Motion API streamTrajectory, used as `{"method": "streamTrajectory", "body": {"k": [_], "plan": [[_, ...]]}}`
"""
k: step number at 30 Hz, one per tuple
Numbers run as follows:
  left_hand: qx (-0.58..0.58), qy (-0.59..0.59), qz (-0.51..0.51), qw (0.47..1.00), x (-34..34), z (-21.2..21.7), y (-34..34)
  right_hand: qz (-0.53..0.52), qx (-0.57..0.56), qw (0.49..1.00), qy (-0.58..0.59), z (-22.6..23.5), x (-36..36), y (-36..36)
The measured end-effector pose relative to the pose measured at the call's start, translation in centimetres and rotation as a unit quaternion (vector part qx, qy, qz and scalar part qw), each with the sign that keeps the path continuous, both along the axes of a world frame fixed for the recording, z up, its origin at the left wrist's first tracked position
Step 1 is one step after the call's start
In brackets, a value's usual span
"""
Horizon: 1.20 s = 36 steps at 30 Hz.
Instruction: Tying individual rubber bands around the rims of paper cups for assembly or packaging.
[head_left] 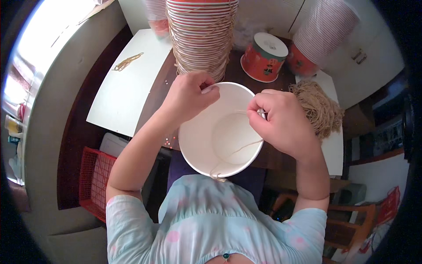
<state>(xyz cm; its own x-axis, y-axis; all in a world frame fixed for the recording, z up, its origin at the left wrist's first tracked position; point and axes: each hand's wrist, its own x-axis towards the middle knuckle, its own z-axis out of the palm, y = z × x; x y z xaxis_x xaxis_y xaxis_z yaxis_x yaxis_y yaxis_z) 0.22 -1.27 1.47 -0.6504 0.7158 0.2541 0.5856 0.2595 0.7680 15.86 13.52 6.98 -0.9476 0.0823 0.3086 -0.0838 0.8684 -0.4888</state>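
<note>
A white paper bucket (202, 143) stands with its open mouth toward me, close against my body. My left hand (193, 94) is closed at the far left rim, thumb against fingers; what it pinches is hidden. My right hand (283, 121) is closed at the right rim around a small whitish object (262, 113), mostly covered by the fingers. Inside the bucket a strand of twine (246, 147) runs toward the right rim below my right hand. More twine (217, 177) hangs over the near rim.
A tall stack of paper buckets (202, 39) wound with twine stands behind. A red upturned bucket (266, 57) and a wrapped stack (323, 37) are at the back right. A twine heap (318, 108) lies right, a small bundle (128, 61) left. A red basket (94, 180) sits lower left.
</note>
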Motion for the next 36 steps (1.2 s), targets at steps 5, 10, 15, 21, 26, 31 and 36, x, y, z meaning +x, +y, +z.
{"method": "streamTrajectory", "body": {"k": [5, 10, 15, 21, 26, 31, 36], "plan": [[-0.053, -0.001, 0.017, 0.998, 0.6, 0.5, -0.1, -0.004, -0.004, 1.0, 0.0, -0.4, 0.4, 0.1], [-0.008, -0.095, -0.041, 0.995, 0.3, -0.1, -0.7, -0.007, -0.025, 1.0, -0.003, -0.6, 0.8, 0.2], [0.032, -0.178, -0.093, 0.979, -0.2, -1.4, -1.2, -0.008, -0.039, 0.999, 0.001, -1.2, 0.8, 0.4], [-0.01, -0.279, -0.1, 0.955, -0.1, -1.4, -1.5, 0.006, 0.014, 0.999, -0.032, -3.4, -0.7, 3.4], [0.032, -0.277, -0.032, 0.96, 2.0, -1.8, -1.5, -0.037, -0.039, 0.998, 0.039, -4.5, -1.6, 3.4], [0.106, -0.348, -0.004, 0.932, 3.4, -3.7, -2.3, -0.038, -0.21, 0.971, -0.106, -5.2, -2.6, 1.0], [0.165, -0.456, 0.03, 0.874, 3.6, -4.3, -2.9, -0.03, -0.26, 0.952, -0.157, -7.2, -4.1, 0.6]]}}
